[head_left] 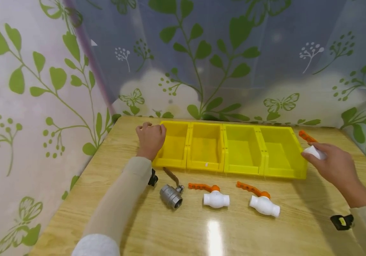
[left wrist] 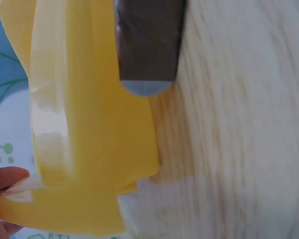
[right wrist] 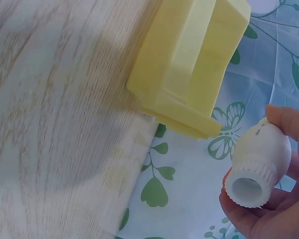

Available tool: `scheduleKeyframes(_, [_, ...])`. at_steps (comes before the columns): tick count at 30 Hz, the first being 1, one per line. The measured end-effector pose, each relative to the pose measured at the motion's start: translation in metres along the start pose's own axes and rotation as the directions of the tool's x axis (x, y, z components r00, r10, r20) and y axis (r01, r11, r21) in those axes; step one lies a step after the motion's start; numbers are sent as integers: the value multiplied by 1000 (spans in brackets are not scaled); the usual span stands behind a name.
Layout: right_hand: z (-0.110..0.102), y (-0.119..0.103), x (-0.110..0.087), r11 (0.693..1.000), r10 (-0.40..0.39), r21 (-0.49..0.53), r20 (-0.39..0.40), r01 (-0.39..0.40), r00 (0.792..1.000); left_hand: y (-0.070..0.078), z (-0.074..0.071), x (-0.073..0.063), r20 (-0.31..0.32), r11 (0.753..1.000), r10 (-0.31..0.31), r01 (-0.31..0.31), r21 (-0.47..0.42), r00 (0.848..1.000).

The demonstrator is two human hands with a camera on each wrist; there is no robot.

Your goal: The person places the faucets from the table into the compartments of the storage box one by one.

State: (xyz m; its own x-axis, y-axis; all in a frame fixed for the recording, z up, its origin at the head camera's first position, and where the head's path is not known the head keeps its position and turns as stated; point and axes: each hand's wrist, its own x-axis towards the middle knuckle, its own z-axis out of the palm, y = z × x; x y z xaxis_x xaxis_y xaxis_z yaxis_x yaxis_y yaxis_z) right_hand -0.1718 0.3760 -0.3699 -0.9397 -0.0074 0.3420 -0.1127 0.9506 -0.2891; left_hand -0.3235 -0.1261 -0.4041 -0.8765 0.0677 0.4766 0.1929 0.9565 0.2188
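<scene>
My left hand (head_left: 151, 139) grips the left rim of a row of joined yellow bins (head_left: 206, 166). In the left wrist view its fingertips (left wrist: 12, 175) lie against the yellow wall (left wrist: 89, 149). Beyond the row's right end, my right hand (head_left: 338, 165) holds a white plastic ball valve (head_left: 314, 152) with an orange lever (head_left: 307, 136), raised above the table. The right wrist view shows that valve (right wrist: 261, 159) between thumb and fingers, its ribbed open end facing the camera; the lever is mostly hidden there.
A metal ball valve (head_left: 171, 196) with a brown lever lies in front of the leftmost bin. Right of it on the wooden table (head_left: 157, 234) lie two white ball valves (head_left: 216, 200) with orange levers. A leaf-patterned curtain (head_left: 215, 71) hangs behind and at the left.
</scene>
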Motion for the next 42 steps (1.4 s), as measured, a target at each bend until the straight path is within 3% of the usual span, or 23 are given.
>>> scheduleKeyframes(3, [0,-1,0,1000,-8,-5,-3,8,1000,1,2,-1,28,999,-29,29,-26,999])
scheduleKeyframes(10, [0,-3,1,1000,-4,-3,10,4,1000,-1,7,1,195,986,-66,93,-135,979])
scheduleKeyframes(21, [3,-7,2,1000,-21,23,-5,21,1000,-3,6,5,416,996,-16,53,-77,909])
scheduleKeyframes(24, [5,-9,1,999,-22,29,-5,22,1000,-5,7,6,465,996,-1,43,-81,886])
scheduleKeyframes(28, [7,-10,1,999,-35,30,-8,35,999,-5,6,8,499,996,13,33,-84,867])
scheduleKeyframes(36, [9,-13,1,998,-56,20,2,56,998,-5,7,10,518,994,22,37,-103,855])
scheduleKeyframes(42, [10,-15,2,999,-41,24,31,40,999,-5,4,7,498,990,26,46,-132,867])
